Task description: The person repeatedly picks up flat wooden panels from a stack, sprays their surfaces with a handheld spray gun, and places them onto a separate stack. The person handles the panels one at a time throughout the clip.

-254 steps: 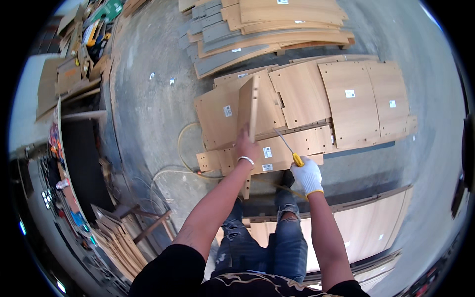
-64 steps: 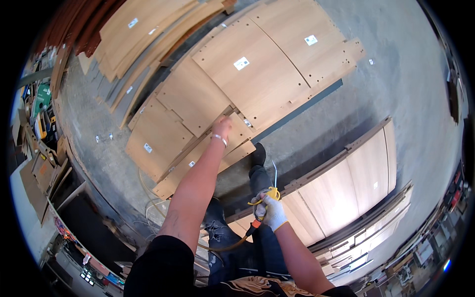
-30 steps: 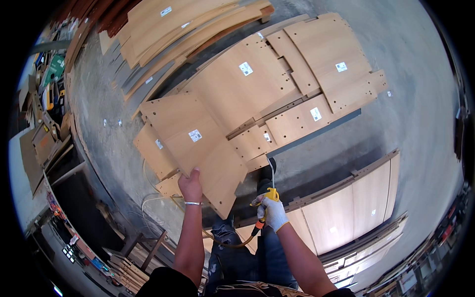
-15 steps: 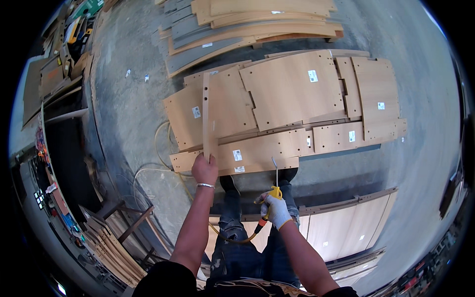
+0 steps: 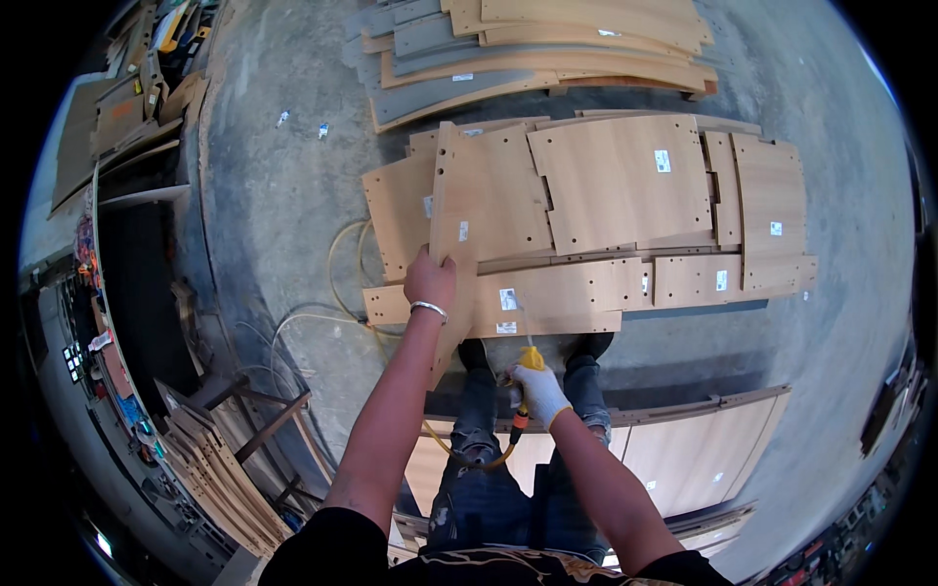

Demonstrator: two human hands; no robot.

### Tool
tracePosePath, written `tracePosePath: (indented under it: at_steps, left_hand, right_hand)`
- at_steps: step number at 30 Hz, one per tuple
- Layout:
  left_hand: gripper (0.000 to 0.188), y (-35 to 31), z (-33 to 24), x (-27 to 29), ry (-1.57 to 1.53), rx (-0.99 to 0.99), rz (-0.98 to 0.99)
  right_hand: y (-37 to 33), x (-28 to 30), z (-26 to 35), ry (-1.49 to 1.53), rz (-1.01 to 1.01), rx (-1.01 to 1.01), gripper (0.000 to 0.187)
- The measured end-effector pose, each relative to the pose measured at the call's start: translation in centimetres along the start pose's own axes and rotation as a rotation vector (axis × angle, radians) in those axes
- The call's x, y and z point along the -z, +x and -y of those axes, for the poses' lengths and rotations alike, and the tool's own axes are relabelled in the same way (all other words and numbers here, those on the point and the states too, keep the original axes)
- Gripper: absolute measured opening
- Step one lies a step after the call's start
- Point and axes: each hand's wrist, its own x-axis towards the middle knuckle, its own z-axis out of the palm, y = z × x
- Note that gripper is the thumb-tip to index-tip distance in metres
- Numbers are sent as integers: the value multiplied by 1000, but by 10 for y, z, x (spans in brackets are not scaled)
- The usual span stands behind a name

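Observation:
My bare left hand [image 5: 430,278], with a bracelet at the wrist, grips the edge of a long wooden panel [image 5: 454,205]. The panel is tilted so that its narrow edge with drilled holes and part of its face show. My right hand [image 5: 540,393], in a white glove, is closed around a yellow air blow gun [image 5: 531,358] whose thin nozzle points away from me. A yellow hose [image 5: 454,454] runs from the gun's orange and black coupling. Beyond my hands lie several drilled wooden panels [image 5: 625,186] with white labels.
Another stack of wooden and grey panels [image 5: 547,59] lies farther off. Light panels [image 5: 684,449] stand close by on the right, near my legs. Hose loops [image 5: 337,269] rest on the concrete floor to the left, near a metal frame [image 5: 269,425] and a dark workbench [image 5: 142,283].
The panel in my left hand has tilted, so more of its face and a label show. My right hand with the blow gun has shifted slightly nearer to me. The view has shifted as well.

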Motion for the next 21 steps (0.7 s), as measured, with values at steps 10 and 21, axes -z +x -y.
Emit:
tracePosePath:
  at_steps: [10, 21]
  left_hand:
    - [32, 68, 105, 28, -344, -82, 33]
    - [33, 34, 132, 52, -824, 66, 112]
  right_hand:
    - [6, -104, 127, -454, -162, 287, 34]
    - [53, 7, 87, -517, -208, 240, 23]
